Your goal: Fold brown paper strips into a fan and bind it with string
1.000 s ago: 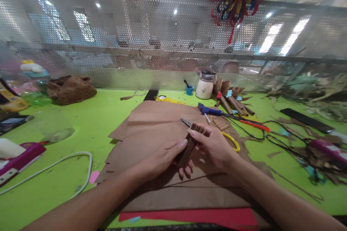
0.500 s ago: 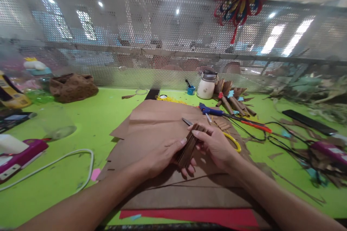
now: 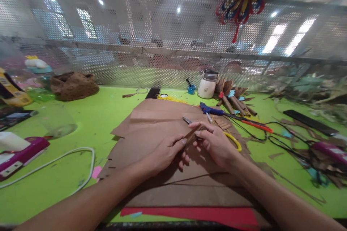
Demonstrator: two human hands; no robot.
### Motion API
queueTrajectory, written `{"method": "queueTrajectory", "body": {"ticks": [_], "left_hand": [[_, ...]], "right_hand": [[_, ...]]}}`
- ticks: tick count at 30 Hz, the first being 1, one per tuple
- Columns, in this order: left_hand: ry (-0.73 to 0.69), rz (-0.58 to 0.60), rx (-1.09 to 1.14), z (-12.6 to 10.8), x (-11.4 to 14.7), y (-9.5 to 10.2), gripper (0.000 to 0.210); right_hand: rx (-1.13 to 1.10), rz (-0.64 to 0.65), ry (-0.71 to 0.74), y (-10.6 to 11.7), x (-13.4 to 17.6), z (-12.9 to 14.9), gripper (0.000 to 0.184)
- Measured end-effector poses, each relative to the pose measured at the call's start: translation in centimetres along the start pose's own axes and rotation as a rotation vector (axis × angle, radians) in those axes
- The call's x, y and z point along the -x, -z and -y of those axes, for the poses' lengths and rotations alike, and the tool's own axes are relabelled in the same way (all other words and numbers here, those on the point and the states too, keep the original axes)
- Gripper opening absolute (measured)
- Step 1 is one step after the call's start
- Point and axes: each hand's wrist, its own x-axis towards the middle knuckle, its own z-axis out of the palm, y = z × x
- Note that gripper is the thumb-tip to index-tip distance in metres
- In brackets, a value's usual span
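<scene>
A narrow pleated piece of brown paper [image 3: 192,138] is pressed together between my two hands, over the brown paper sheets [image 3: 151,130]. My left hand [image 3: 170,151] closes on its lower left end, thumb on top. My right hand [image 3: 213,139] pinches its upper right end. Scissors with a yellow handle [image 3: 236,144] lie partly under my right hand, their blade tip [image 3: 185,120] showing beyond the fingers. Just past them rests a blue glue gun [image 3: 210,109].
Rolled brown paper pieces with fanned tops [image 3: 230,97] lie at the back right, beside a white jar [image 3: 206,85]. Black cables [image 3: 284,144] and paper scraps cover the right side. A purple power strip [image 3: 24,155] with a white cable [image 3: 90,162] sits left. Red paper [image 3: 189,214] shows in front.
The pleated paper has been squeezed from a wider, visibly layered bundle into a thin strip and turned in my fingers. Both hands stay nearly in place.
</scene>
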Motion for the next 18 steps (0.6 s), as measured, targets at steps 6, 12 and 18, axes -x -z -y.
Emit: {"method": "queueTrajectory", "body": {"ticks": [6,12,18], "left_hand": [[-0.040,-0.070,-0.060,-0.20,-0.01,-0.20,0.038],[0.016,0.003,-0.002,0.24,0.00,0.08,0.037],[-0.032,0.099,-0.152,-0.59,0.39,0.48,0.030]], "right_hand": [[0.045,0.005,0.026,0.29,-0.14,-0.49,0.026],[0.220,0.014,0.075,0.55,-0.16,-0.60,0.023],[0.290,0.050,0.091,0.41,-0.01,-0.21,0.024]]}}
